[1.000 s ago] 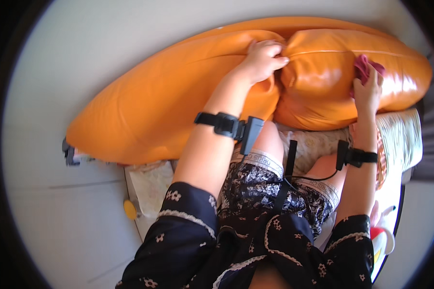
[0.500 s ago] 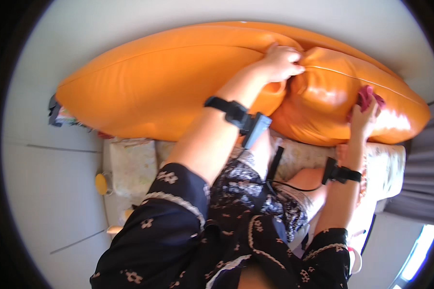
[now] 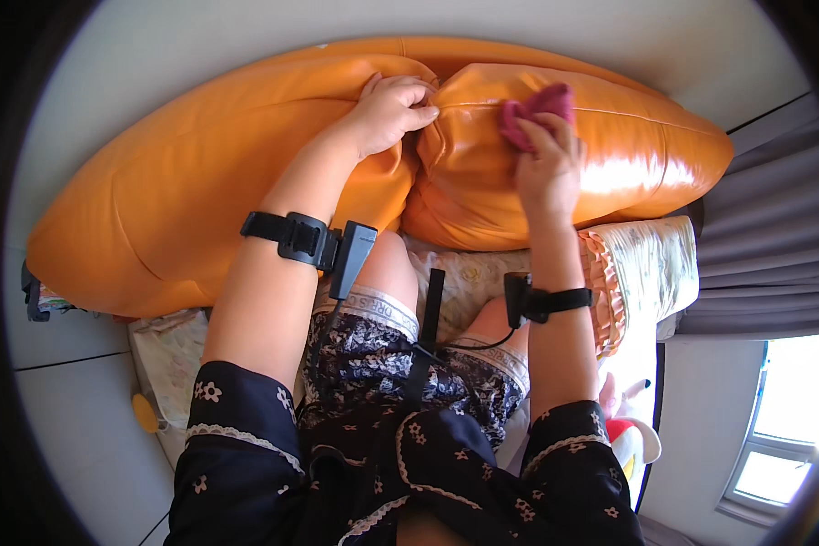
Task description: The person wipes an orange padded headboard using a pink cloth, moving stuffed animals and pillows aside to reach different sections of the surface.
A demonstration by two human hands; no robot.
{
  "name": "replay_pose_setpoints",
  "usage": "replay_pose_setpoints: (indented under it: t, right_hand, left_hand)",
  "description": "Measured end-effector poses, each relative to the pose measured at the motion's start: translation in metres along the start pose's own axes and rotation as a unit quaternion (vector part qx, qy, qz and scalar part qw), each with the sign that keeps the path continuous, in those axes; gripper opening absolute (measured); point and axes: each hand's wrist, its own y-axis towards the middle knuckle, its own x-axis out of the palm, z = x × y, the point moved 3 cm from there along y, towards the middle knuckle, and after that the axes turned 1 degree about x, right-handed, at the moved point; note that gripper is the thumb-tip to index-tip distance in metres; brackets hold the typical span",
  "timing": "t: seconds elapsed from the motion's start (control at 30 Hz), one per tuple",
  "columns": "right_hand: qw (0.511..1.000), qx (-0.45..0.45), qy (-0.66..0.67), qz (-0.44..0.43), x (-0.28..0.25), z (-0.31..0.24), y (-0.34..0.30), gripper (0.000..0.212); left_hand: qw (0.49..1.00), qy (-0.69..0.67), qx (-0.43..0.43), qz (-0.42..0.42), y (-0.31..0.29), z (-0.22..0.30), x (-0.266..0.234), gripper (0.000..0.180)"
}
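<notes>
A big padded headboard covered in shiny orange leather-like material spans the upper view, with a left cushion [image 3: 218, 173] and a right cushion [image 3: 469, 196] meeting at a creased gap. My left hand [image 3: 387, 116] is at that gap, its fingers closed on the bunched inner edge of the left cushion and its thumb pointing at the right one. In my right hand [image 3: 552, 177] is a crumpled dark pink cloth [image 3: 555, 102], pressed against the upper part of the right cushion near its piped seam. The fingertips are partly hidden by the cloth.
Below the headboard lies a floral bedsheet [image 3: 464, 264], and my bare legs rest on it. A pillow with an orange ruffle [image 3: 646, 264] is at the right, by a grey curtain [image 3: 764, 227]. A plush toy [image 3: 632, 437] and a window [image 3: 796, 409] are at lower right.
My view has turned right, shifting everything leftward. The right hand has slid the cloth up the right cushion and nearer the gap. My left hand keeps its hold there.
</notes>
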Motion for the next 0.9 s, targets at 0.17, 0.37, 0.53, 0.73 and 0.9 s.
replay_pose_setpoints:
  t: [0.17,0.37,0.53,0.73,0.9]
  right_hand:
    - [0.985,0.086,0.141,0.057,-0.008,-0.009,0.021,0.034]
    - [0.991,-0.107,0.052,-0.058,0.005,-0.074,0.010,0.030]
    - [0.990,-0.120,0.004,-0.073,0.002,-0.052,0.007,0.026]
    - [0.988,0.049,0.145,-0.006,0.003,-0.045,0.018,0.038]
    - [0.994,-0.031,0.088,-0.056,0.008,-0.080,0.003,0.041]
  left_hand:
    - [0.998,0.023,-0.021,-0.056,0.000,-0.013,-0.002,0.027]
    - [0.999,0.000,-0.023,-0.042,-0.003,-0.008,0.001,0.029]
    - [0.999,0.015,-0.020,-0.022,-0.005,-0.011,-0.002,0.031]
    - [0.999,-0.007,-0.027,-0.044,0.001,-0.011,-0.001,0.031]
    - [0.997,-0.001,-0.033,-0.068,-0.005,-0.005,-0.005,0.032]
